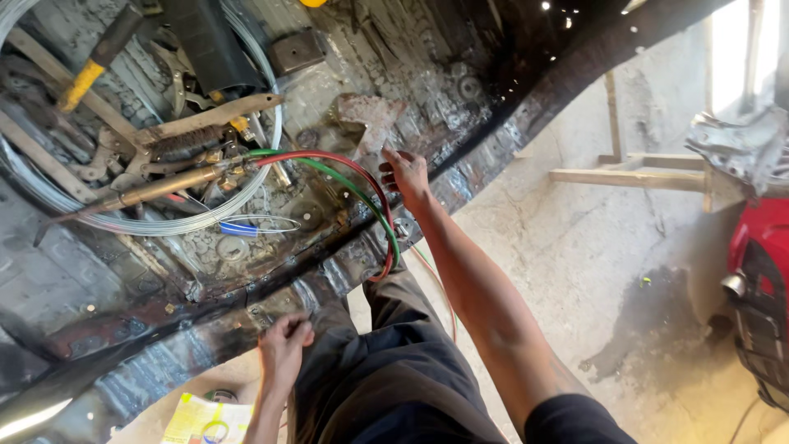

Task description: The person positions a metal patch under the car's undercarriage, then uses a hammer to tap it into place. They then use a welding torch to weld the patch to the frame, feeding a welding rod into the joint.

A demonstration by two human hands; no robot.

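Note:
My right hand point(407, 174) is stretched forward, fingers apart, resting flat on the rusty metal floor panel point(362, 115) beside a red and green hose pair point(362, 185). It holds nothing. The hoses run from a brass gas torch point(164, 187) lying on the panel, curve past my right wrist and drop over the blackened sill edge point(205, 329). My left hand point(283, 345) is lower and closer to me, fingers curled onto that sill edge. My dark trouser leg point(386, 362) lies between my two arms.
A coil of steel wire point(271, 123), a yellow-handled hammer point(82, 78), pliers point(177, 82) and a black tube point(209, 41) lie on the panel. A yellow packet point(201, 419) sits on the concrete floor point(575, 247). Wooden boards point(625, 175) and a red machine point(760, 247) stand at right.

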